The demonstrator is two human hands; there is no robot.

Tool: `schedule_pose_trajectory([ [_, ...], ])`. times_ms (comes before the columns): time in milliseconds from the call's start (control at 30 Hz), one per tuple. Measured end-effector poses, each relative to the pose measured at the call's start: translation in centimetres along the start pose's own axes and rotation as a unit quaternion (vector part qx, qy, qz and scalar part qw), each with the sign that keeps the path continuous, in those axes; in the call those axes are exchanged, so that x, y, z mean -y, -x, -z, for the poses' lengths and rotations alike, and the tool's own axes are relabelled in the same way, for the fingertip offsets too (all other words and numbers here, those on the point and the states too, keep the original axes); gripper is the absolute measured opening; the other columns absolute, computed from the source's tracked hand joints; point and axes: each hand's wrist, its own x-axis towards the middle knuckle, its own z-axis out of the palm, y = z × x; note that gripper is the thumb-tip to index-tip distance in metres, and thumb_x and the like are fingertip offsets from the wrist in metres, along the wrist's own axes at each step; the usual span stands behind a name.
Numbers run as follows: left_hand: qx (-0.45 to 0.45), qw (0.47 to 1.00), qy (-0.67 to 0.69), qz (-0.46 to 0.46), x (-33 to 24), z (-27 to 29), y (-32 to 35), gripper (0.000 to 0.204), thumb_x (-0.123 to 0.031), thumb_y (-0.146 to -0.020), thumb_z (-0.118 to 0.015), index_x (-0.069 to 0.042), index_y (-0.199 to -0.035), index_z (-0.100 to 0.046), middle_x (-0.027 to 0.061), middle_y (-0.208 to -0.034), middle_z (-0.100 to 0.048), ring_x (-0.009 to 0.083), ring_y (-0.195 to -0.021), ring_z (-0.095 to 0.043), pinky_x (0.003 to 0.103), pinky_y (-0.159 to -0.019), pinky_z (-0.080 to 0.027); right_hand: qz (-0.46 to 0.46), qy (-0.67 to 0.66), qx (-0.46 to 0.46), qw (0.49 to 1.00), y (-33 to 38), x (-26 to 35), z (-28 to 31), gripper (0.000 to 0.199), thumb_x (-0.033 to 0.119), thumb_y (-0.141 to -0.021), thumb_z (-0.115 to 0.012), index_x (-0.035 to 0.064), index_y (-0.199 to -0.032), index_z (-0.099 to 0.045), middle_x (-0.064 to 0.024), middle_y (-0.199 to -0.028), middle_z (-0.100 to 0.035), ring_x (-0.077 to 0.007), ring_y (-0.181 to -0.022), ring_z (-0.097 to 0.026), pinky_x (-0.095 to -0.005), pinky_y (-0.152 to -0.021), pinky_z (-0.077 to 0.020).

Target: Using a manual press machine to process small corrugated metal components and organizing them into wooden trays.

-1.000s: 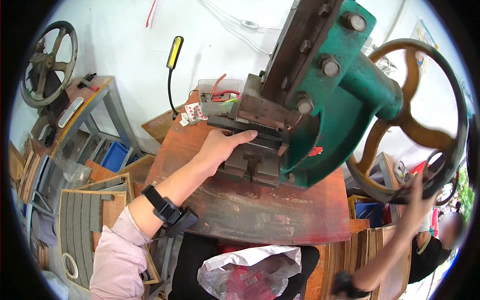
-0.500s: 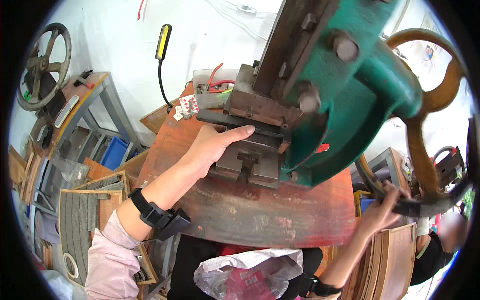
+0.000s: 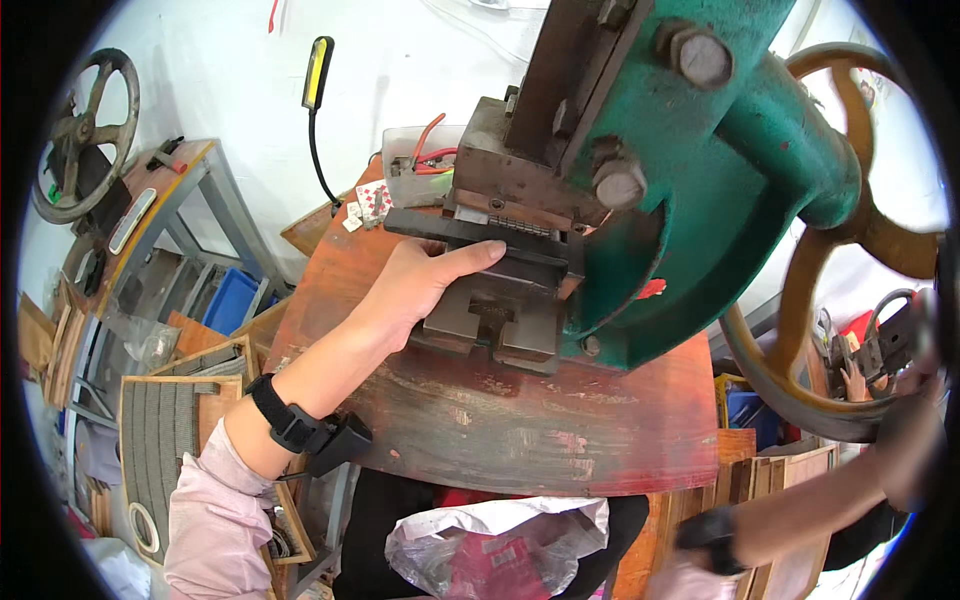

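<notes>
My left hand (image 3: 412, 285) holds a flat dark metal bar (image 3: 415, 222) at the front of the die block, thumb lying along its face. The bar rests across the steel die block (image 3: 500, 320), which has a T-shaped slot, on the table under a green hand press (image 3: 690, 170). Above the bar is the press's steel ram block (image 3: 510, 170); a narrow gap shows a ridged metal strip (image 3: 515, 222) between them. My right hand (image 3: 908, 445) is smeared by motion at the right rim of the press's brown handwheel (image 3: 800, 300), its fingers unreadable.
Behind the press stand a clear plastic bin (image 3: 400, 165) with red-handled tools and a gooseneck lamp (image 3: 317, 80). The red-brown table (image 3: 560, 430) has a curved front edge. A plastic bag (image 3: 500, 545) lies on my lap. Wooden trays (image 3: 160, 450) and another handwheel (image 3: 90, 130) are left.
The handwheel has turned, and my right hand has moved rightward along with its rim. The ram block has risen, opening a gap above the bar. My left hand keeps its hold.
</notes>
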Motion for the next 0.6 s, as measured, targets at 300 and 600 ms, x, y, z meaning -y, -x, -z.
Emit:
schedule_pose_trajectory([
  [300,-0.001,0.998,-0.029,-0.058,1.4,2.1,-0.7,0.074,-0.034,-0.072,-0.079,0.013,-0.118,-0.046,0.0175,-0.112,-0.059,0.0200,-0.103,-0.058,0.030,-0.089,-0.045,0.062,-0.082,0.039,0.994,3.3,-0.6,-4.0,0.021,0.023,-0.091,-0.060,0.0022,-0.089,-0.056,0.0019,-0.063,-0.044,-0.0067,-0.055,-0.041,-0.0221,-0.052,-0.0326],
  [600,-0.278,0.794,-0.468,-0.273,0.8,1.2,0.2,0.083,-0.038,-0.066,-0.082,0.006,-0.122,-0.040,0.0212,-0.108,-0.054,0.0368,-0.116,-0.040,0.039,-0.099,-0.034,0.158,0.191,0.211,0.945,-6.7,11.9,-5.3,0.038,0.027,-0.088,-0.061,-0.0104,-0.091,-0.062,-0.0118,-0.068,-0.061,-0.0165,-0.054,-0.057,-0.0261,-0.046,-0.0448],
])
